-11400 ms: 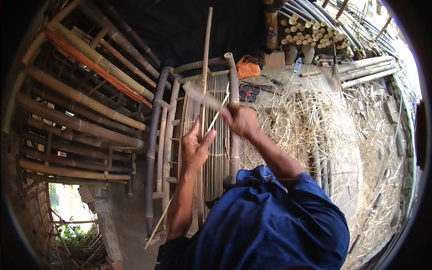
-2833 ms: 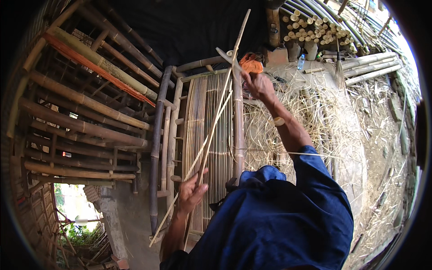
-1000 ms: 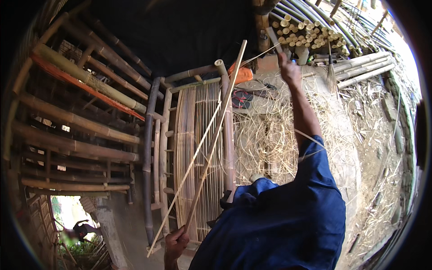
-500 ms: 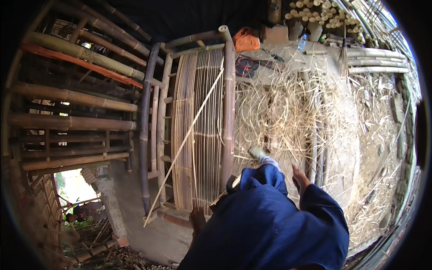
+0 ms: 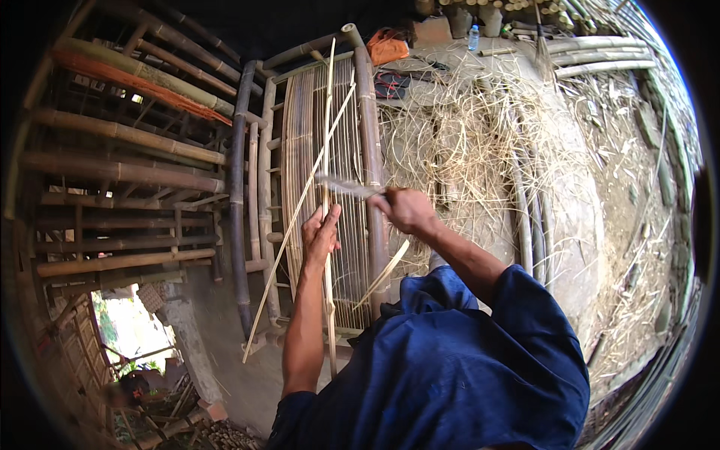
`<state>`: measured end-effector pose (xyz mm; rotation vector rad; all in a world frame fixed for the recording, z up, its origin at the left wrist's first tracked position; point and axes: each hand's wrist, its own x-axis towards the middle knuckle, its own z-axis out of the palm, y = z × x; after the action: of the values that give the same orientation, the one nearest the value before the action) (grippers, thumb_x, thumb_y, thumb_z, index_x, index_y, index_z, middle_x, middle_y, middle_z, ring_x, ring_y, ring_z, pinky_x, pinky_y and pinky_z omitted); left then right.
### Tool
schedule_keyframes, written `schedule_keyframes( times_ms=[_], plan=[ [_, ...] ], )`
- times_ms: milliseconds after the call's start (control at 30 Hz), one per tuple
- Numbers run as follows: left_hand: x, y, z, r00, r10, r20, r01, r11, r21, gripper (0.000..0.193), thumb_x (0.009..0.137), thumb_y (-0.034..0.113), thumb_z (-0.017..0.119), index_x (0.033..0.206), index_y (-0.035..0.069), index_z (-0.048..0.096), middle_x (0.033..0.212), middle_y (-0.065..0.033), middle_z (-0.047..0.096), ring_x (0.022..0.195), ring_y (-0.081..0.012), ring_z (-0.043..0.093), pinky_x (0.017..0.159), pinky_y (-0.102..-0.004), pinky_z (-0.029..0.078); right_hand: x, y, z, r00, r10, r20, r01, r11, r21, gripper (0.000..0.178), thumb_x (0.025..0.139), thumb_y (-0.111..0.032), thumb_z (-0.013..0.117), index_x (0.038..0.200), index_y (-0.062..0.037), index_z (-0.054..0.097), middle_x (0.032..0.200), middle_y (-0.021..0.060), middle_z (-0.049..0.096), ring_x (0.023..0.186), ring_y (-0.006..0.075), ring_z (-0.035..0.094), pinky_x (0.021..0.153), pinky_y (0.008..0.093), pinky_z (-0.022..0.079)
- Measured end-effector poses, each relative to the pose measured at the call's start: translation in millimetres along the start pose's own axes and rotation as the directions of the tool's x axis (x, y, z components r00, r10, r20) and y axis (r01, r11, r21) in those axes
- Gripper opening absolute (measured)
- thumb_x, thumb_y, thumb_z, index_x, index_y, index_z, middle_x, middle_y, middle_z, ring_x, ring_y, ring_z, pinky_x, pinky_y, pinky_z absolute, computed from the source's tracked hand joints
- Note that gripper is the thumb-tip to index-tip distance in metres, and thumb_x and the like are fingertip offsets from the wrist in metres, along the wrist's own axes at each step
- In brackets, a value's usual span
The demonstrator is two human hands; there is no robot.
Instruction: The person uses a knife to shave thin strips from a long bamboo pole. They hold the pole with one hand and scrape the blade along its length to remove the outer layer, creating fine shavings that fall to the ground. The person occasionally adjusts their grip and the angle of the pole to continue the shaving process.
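My left hand (image 5: 321, 234) is closed around a long pale bamboo strip (image 5: 328, 296) that runs nearly lengthwise over a slatted bamboo bench (image 5: 300, 135). In my right hand (image 5: 409, 211) is a knife (image 5: 349, 186), its blade pointing left, blurred by motion. The blade reaches the strip, or passes just over it, slightly beyond my left hand; I cannot tell whether they touch. A second thin strip (image 5: 294, 219) lies diagonally across the bench, crossing the held one. A short split piece of bamboo (image 5: 384, 274) rests at the bench's near right side.
Curly bamboo shavings (image 5: 480, 142) cover the floor right of the bench, with poles (image 5: 519, 202) among them. Stacked bamboo frames (image 5: 127, 184) stand at the left. Toward the back are an orange bag (image 5: 386, 46), sandals (image 5: 391, 84), a water bottle (image 5: 473, 37) and a broom (image 5: 542, 49).
Both hands have come up and together over the bench. A bamboo strip is now raised in my left hand, and a knife shows in my right. The view has shifted slightly.
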<state>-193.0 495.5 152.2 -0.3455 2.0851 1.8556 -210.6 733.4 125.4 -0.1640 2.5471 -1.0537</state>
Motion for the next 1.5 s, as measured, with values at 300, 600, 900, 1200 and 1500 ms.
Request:
schedule_keyframes(
  times_ms=[300,600,900,1200,1500],
  plan=[
    [-35,24,16,0.989,0.106,0.101,-0.113,0.991,0.069,0.063,0.096,0.038,0.067,0.141,-0.002,0.049,0.057,0.0092,0.039,0.042,-0.0017,0.035,0.037,-0.0209,0.034,-16,-37,12,0.922,-0.305,-0.240,0.267,0.947,-0.178,0.076,0.096,-0.072,0.032,0.094,-0.0031,0.064,0.074,0.0166,0.067,0.065,0.0340,0.067,0.057,0.0452,0.052],
    [-109,39,19,0.927,0.291,0.238,-0.356,0.882,0.309,0.054,0.099,0.018,0.058,0.146,-0.005,0.042,0.060,0.0082,0.043,0.048,0.0003,0.036,0.043,-0.0205,0.027,96,39,-127,0.857,-0.071,-0.510,-0.003,0.990,-0.143,0.075,0.095,-0.076,0.027,0.075,-0.0107,0.059,0.049,0.0016,0.045,0.038,0.0139,0.037,0.037,0.0366,0.034],
    [-64,80,25,0.974,0.154,0.165,-0.196,0.940,0.280,0.053,0.098,0.005,0.054,0.148,-0.004,0.040,0.069,0.0073,0.050,0.056,0.0012,0.039,0.048,-0.0195,0.032,176,47,-206,0.950,-0.056,-0.306,0.022,0.993,-0.114,0.061,0.096,-0.066,0.041,0.089,-0.0119,0.067,0.071,0.0125,0.067,0.053,0.0246,0.063,0.049,0.0426,0.050],
    [-30,127,29,0.991,0.045,0.124,-0.106,0.828,0.551,0.051,0.093,0.017,0.061,0.137,-0.007,0.052,0.065,-0.0048,0.061,0.058,-0.0078,0.056,0.051,-0.0271,0.046,299,122,-317,0.893,-0.093,-0.440,-0.080,0.930,-0.359,0.074,0.096,-0.071,0.032,0.092,-0.0065,0.068,0.063,0.0134,0.063,0.051,0.0246,0.060,0.046,0.0420,0.047],
    [-49,104,-11,0.996,-0.044,0.074,-0.023,0.688,0.725,0.041,0.097,0.021,0.057,0.130,-0.003,0.061,0.059,0.0001,0.054,0.052,-0.0065,0.050,0.051,-0.0263,0.043,362,162,-496,0.572,0.380,-0.727,-0.414,0.899,0.144,0.080,0.093,-0.070,0.036,0.101,0.0001,0.074,0.102,0.0272,0.070,0.100,0.0415,0.068,0.086,0.0477,0.053]
  ],
)
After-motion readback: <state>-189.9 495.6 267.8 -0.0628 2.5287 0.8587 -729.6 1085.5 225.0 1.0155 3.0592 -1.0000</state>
